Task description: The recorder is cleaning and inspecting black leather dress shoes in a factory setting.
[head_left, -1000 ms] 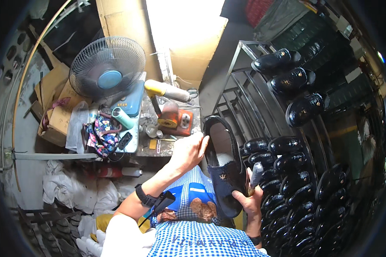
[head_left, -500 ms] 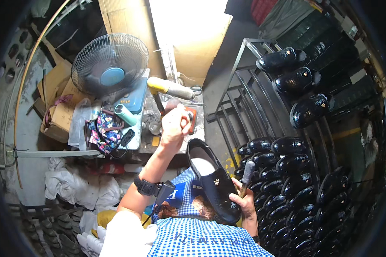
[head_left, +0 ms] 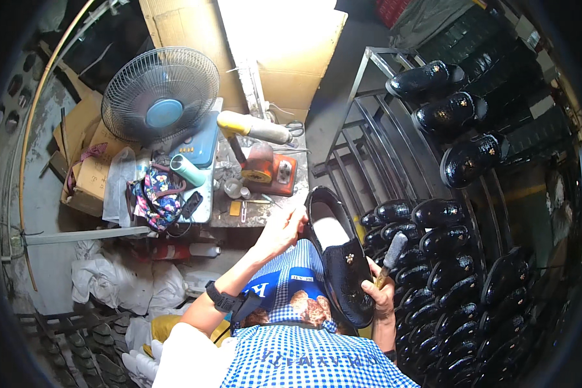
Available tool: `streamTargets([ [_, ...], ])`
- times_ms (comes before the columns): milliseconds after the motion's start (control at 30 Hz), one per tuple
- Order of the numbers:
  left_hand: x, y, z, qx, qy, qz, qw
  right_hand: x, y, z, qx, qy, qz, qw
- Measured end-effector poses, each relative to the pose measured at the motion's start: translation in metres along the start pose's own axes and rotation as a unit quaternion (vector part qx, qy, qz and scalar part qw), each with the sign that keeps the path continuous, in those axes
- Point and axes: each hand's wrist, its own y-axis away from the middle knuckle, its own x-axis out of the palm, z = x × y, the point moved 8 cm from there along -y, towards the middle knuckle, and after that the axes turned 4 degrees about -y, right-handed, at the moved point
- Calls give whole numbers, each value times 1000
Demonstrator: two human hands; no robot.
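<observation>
Fingers (head_left: 369,286) of the right hand (head_left: 383,301) grip a brush (head_left: 395,250) and a shoe (head_left: 343,271) near its toe; the left hand (head_left: 281,233) curls by the heel, pinching or not I cannot tell. Worktop (head_left: 255,216) ahead, shoe-laden rack (head_left: 362,70) rightward.

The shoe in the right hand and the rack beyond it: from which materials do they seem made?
The shoe: black, perhaps leather or synthetic, from its faint sheen; the picture leaves it open. Its ornament looks like gold-toned metal or plastic. The rack: probably grey metal, since its slim bars catch highlights.
</observation>
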Motion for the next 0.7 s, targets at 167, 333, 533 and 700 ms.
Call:
streamTargets([
  [167, -1, 9, -46, 226, -371, -136, 890, -1, 5, 2, -2, 82, -28, 996],
  [333, -14, 10, -33, 193, -246, -148, 938, 9, 9, 25, -86, 217, -28, 972],
  [533, -8, 1, -40, 144, -95, -117, 978, 33, 11, 55, -125, 355, -21, 926],
  [700, 20, -7, -26, -23, -5, -28, 999, 34, 12, 53, -164, 379, -17, 911],
])
